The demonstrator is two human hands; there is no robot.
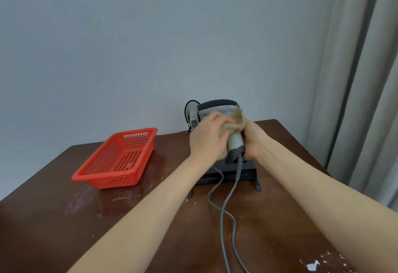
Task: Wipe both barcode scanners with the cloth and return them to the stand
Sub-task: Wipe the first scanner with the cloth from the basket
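A grey and black barcode scanner [221,107] is held up above the black stand [232,174]. My right hand [255,141] grips its handle from the right side. My left hand [210,137] holds a tan cloth [235,122] against the scanner's body and upper handle. A second grey scanner [192,112] sits behind my left hand at the back of the stand, mostly hidden. Two grey cables [224,208] run from the scanners toward me across the table.
A red perforated plastic basket [117,160] stands empty on the left of the dark brown wooden table [64,219]. A grey wall is behind, and a curtain [366,79] hangs at the right. White paint chips mark the table's near right corner.
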